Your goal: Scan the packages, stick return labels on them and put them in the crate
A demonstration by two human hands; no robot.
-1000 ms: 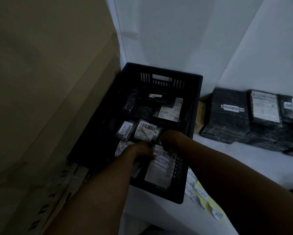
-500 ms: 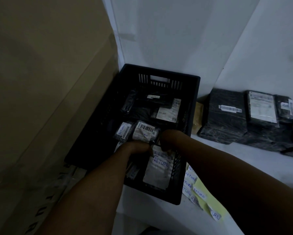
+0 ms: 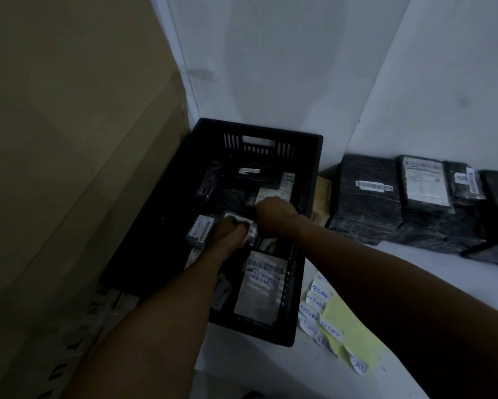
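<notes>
A black plastic crate [image 3: 259,131] stands in the corner and holds several black packages. Both my hands reach into it. My left hand [image 3: 230,230] grips a small package with a white label [image 3: 237,218] in the middle of the crate. My right hand [image 3: 275,211] is right beside it, fingers curled downward at the package's right edge; the dark hides whether they hold it. A flat package with a handwritten RETURN label [image 3: 262,283] lies free at the crate's near end. Another small package marked RETURN [image 3: 201,229] sits left of my left hand.
A yellow sheet [image 3: 354,326] with several handwritten RETURN labels [image 3: 319,295] lies on the white table [image 3: 270,370] right of the crate. Black wrapped packages [image 3: 368,203] are stacked against the right wall. A big cardboard box [image 3: 69,139] walls in the left side.
Both hands have left the flat RETURN package at the crate's near end and moved farther in, onto the small white-labelled package. The view has shifted slightly.
</notes>
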